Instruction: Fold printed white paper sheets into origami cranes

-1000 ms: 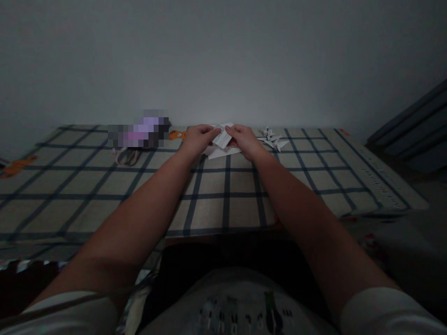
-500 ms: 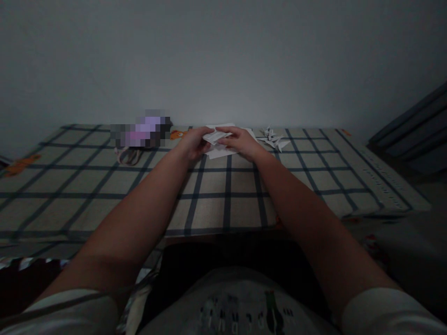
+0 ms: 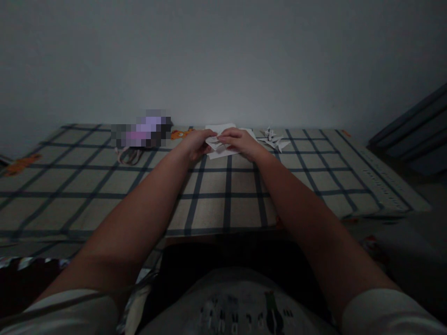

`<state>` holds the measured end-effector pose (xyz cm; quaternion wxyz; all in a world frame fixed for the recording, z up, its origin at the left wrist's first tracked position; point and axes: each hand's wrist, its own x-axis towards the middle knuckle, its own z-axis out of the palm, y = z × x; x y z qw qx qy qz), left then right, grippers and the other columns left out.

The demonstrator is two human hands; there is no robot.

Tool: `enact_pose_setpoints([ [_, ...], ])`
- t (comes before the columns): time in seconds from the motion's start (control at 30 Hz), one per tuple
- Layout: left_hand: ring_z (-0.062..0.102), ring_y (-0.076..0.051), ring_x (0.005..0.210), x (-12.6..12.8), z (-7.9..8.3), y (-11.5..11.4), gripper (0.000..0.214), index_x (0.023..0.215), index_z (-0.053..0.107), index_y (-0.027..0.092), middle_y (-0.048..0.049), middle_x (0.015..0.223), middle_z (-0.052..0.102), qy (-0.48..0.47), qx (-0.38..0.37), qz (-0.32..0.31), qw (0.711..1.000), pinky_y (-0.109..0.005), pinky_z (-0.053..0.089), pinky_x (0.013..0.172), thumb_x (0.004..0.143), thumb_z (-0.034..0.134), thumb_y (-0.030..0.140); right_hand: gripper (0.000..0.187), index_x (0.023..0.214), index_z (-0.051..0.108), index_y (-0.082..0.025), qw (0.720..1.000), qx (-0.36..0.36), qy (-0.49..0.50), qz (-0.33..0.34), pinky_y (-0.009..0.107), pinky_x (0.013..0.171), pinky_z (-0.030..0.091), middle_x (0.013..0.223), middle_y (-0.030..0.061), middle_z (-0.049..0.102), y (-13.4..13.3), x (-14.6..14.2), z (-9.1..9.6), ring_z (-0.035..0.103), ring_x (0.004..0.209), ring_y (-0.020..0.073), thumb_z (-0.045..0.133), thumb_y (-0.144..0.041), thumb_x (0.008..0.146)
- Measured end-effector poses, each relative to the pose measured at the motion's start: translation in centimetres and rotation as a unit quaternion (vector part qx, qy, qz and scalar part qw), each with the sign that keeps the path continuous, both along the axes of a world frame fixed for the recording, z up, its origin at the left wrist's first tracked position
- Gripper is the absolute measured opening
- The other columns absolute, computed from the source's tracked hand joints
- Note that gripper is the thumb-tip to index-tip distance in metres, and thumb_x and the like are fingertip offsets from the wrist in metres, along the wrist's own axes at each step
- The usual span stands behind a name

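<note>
Head view, checked tablecloth [image 3: 211, 216], grey wall [image 3: 223, 60], held paper [image 3: 213, 143]

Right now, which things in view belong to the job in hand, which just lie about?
Job:
small folded white paper, between left hand and right hand
flat white paper underneath, probably

Lying about, apparently:
spiky folded white paper shapes
purple-and-dark pixelated object
pale looped strap
</note>
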<state>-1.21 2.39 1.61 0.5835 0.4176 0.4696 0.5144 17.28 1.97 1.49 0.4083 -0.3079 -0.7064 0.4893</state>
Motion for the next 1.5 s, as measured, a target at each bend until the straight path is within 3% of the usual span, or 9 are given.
enact_pose_setpoints([
  [0.17,0.058,-0.011,0.052,0.3,0.2,-0.5,0.009,0.073,0.066,0.015,-0.0025,0.065,0.064,-0.009,-0.012,-0.013,1.0,-0.02,0.042,0.043,0.082,0.065,0.016,0.027,0.078,0.073,-0.019,0.994,0.09,-0.007,-0.055,0.024,0.066,0.047,0.09,0.0024,0.066,0.4,-0.3,-0.3,0.059,0.077,0.0128,0.071,-0.045,0.084],
  [0.33,0.07,-0.02,0.071,0.6,0.9,-1.4,0.03,0.087,0.07,0.017,-0.0082,0.079,0.073,-0.018,0.005,-0.055,0.998,-0.029,0.059,0.061,0.085,0.073,0.047,0.025,0.08,0.072,-0.019,0.971,0.169,-0.039,-0.161,0.028,0.077,0.045,0.08,0.0016,0.067,0.5,0.0,0.0,0.058,0.078,0.0153,0.069,-0.043,0.087],
  [0.47,0.071,-0.018,0.078,1.0,1.2,-2.1,0.021,0.094,0.072,0.018,-0.0065,0.093,0.076,0.004,0.033,-0.087,0.996,-0.026,0.06,0.064,0.076,0.081,0.023,0.029,0.081,0.072,-0.019,0.953,0.207,-0.056,-0.214,0.029,0.076,0.044,0.075,0.0016,0.066,0.3,0.4,0.2,0.057,0.074,0.0164,0.064,-0.044,0.092],
  [0.57,0.07,-0.015,0.075,1.2,1.0,-2.3,0.027,0.096,0.072,0.017,-0.005,0.094,0.075,0.01,0.051,-0.068,0.996,-0.025,0.059,0.065,0.072,0.073,0.005,0.028,0.086,0.073,-0.018,0.943,0.248,-0.086,-0.205,0.03,0.078,0.046,0.081,0.0037,0.07,0.4,0.5,0.3,0.06,0.076,0.0168,0.062,-0.042,0.093],
  [0.7,0.069,-0.013,0.075,1.5,0.3,-2.0,0.042,0.114,0.07,0.012,-0.0074,0.097,0.075,0.005,0.08,-0.046,0.996,-0.023,0.059,0.07,0.073,0.066,0.003,0.017,0.1,0.073,-0.017,0.919,0.333,-0.147,-0.15,0.033,0.091,0.049,0.102,0.008,0.073,0.6,0.5,0.1,0.065,0.095,0.0199,0.064,-0.027,0.09],
  [0.93,0.068,-0.013,0.07,2.6,-0.7,-2.1,0.07,0.146,0.055,0.02,-0.0087,0.102,0.074,0.056,0.104,-0.017,0.993,-0.024,0.057,0.067,0.078,0.074,0.015,0.045,0.128,0.068,-0.015,0.876,0.355,-0.29,-0.153,0.042,0.113,0.042,0.133,0.0128,0.068,0.4,0.3,0.1,0.06,0.127,0.026,0.059,-0.007,0.085],
  [1.2,0.061,-0.012,0.065,3.2,-1.0,-2.9,0.074,0.151,0.051,0.019,-0.0041,0.087,0.069,0.208,0.179,0.021,0.961,-0.026,0.054,0.071,0.079,0.067,0.014,0.03,0.118,0.074,-0.012,0.811,0.371,-0.411,-0.191,0.042,0.099,0.048,0.118,0.0164,0.074,-0.3,0.2,1.1,0.066,0.113,0.0301,0.054,-0.018,0.097],
  [1.33,0.061,-0.014,0.07,2.8,-0.5,-3.1,0.073,0.147,0.056,0.018,-0.001,0.078,0.066,0.314,0.252,0.032,0.915,-0.029,0.053,0.081,0.076,0.068,0.011,0.027,0.112,0.075,-0.014,0.826,0.346,-0.394,-0.206,0.039,0.095,0.048,0.113,0.0136,0.075,-0.4,0.1,1.1,0.067,0.107,0.0271,0.054,-0.017,0.096],
  [1.5,0.065,-0.017,0.08,2.7,-0.1,-3.2,0.075,0.149,0.053,0.016,-0.0057,0.096,0.071,0.321,0.247,0.03,0.914,-0.029,0.053,0.086,0.076,0.068,0.01,0.023,0.106,0.075,-0.016,0.869,0.322,-0.302,-0.224,0.038,0.097,0.046,0.11,0.0104,0.074,0.1,0.3,0.7,0.066,0.105,0.0247,0.061,-0.013,0.088],
])
